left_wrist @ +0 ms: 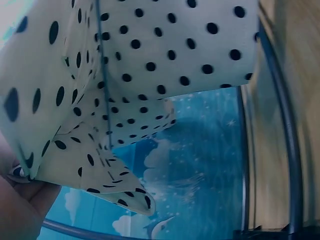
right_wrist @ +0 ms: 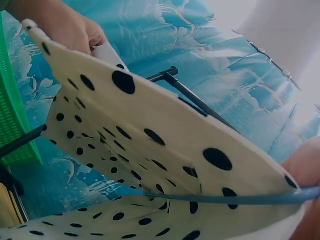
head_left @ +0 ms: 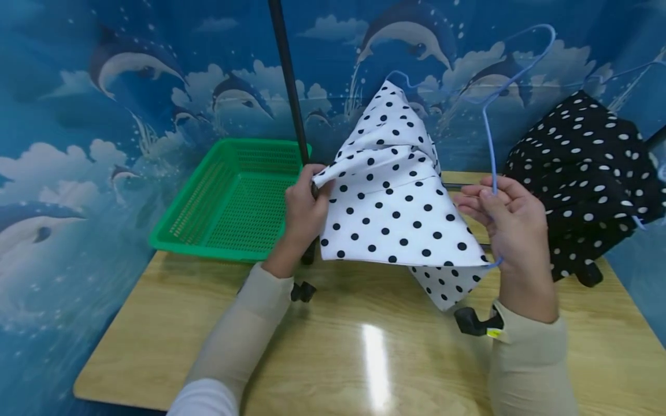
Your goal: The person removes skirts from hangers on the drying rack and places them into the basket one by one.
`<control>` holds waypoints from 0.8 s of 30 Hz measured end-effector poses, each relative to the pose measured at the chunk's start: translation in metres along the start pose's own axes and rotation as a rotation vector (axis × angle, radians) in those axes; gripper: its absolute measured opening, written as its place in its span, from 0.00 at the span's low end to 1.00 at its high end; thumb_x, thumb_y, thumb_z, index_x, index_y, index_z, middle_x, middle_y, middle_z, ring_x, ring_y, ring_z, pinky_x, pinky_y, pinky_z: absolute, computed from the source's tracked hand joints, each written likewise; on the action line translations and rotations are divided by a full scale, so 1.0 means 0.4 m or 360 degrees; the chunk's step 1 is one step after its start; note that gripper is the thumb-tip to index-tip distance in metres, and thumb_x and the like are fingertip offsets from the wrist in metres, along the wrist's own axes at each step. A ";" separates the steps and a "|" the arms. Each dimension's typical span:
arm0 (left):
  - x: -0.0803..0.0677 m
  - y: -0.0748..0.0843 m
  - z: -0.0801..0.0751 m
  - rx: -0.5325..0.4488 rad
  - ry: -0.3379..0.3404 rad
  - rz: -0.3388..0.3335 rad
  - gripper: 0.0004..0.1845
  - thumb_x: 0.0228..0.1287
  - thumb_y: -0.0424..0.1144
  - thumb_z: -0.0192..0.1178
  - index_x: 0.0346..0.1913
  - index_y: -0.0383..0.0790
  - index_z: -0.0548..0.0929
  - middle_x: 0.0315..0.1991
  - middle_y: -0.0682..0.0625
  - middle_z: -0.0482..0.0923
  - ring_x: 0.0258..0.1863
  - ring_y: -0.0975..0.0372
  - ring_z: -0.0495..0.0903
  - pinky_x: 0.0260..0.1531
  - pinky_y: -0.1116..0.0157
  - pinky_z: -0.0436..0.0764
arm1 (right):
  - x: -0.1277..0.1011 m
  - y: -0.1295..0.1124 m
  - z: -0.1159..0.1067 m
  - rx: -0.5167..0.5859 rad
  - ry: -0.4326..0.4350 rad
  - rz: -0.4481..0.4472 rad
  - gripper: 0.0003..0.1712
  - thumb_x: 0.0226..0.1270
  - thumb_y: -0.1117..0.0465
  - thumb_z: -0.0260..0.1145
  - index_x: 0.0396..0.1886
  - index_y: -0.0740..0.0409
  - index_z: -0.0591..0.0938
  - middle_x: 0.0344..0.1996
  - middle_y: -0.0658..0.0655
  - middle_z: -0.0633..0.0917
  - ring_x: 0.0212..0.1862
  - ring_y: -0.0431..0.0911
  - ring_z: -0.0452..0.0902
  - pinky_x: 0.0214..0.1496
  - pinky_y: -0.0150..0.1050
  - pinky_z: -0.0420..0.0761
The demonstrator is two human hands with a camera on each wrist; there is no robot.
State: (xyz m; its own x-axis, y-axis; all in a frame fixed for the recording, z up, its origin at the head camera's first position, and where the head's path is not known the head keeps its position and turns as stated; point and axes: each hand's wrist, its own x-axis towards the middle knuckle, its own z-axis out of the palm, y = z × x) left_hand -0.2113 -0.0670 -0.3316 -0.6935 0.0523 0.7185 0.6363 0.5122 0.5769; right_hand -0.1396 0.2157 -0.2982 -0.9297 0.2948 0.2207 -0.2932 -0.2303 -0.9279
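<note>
Backdrop: a blue curtain (head_left: 52, 104) printed with dolphins and clouds closes off the scene from nine o'clock through twelve to three.
Table: a glossy wooden table (head_left: 312, 352) fills six o'clock; its left edge slants down toward seven o'clock, its right edge toward four.
White cloth: the white dotted cloth (head_left: 395, 216) hangs just right of the middle, its peak toward twelve, its lower hem above the wood and one corner drooping toward five.
Left hand: at the cloth's nine o'clock, the left hand (head_left: 304, 208) pinches the fabric edge and draws it into a point.
Right hand: at the cloth's three o'clock, the right hand (head_left: 515, 225) grips the wire of a blue hanger (head_left: 491, 144), whose hook rises toward one o'clock.
Opening: the right wrist view shows fabric layers standing apart, the blue wire crossing between them.
Nine o'clock side: a green basket (head_left: 208, 251) sits just past the left hand, its near left corner by the table's edge; a black pole (head_left: 289, 75) leans down between basket and cloth.
Three o'clock side: a black dotted cloth (head_left: 588, 173) hangs just beside the right hand, leaving it little room.
Near side: wood spreads from the hem toward six o'clock, between the two sleeved forearms.
</note>
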 end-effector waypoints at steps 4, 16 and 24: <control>0.014 0.002 -0.017 -0.0005 -0.0015 0.0051 0.07 0.70 0.29 0.55 0.47 0.27 0.75 0.24 0.39 0.76 0.16 0.58 0.65 0.21 0.65 0.68 | 0.006 0.009 0.002 -0.0150 -0.0052 0.0045 0.09 0.71 0.65 0.58 0.47 0.64 0.73 0.37 0.55 0.88 0.36 0.44 0.87 0.43 0.34 0.82; 0.035 0.013 -0.042 0.0006 -0.0148 -0.0023 0.09 0.70 0.28 0.52 0.50 0.27 0.76 0.27 0.40 0.78 0.21 0.57 0.70 0.27 0.64 0.75 | 0.027 0.032 -0.014 -0.0413 -0.0174 0.0188 0.09 0.76 0.59 0.52 0.44 0.62 0.68 0.37 0.47 0.88 0.36 0.41 0.87 0.40 0.33 0.83; 0.038 0.013 -0.038 0.0019 -0.0054 0.0015 0.08 0.69 0.26 0.56 0.47 0.27 0.78 0.41 0.37 0.84 0.36 0.53 0.82 0.40 0.60 0.82 | 0.038 0.050 -0.020 -0.0472 -0.0294 0.0274 0.04 0.78 0.63 0.47 0.42 0.59 0.65 0.35 0.46 0.88 0.36 0.41 0.87 0.40 0.33 0.83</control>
State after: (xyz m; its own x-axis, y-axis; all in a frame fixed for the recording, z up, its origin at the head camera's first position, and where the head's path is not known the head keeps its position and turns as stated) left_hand -0.2136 -0.0765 -0.3118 -0.6987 0.0859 0.7103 0.6390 0.5215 0.5655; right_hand -0.1580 0.2229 -0.3157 -0.9921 0.0971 0.0792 -0.0772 0.0245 -0.9967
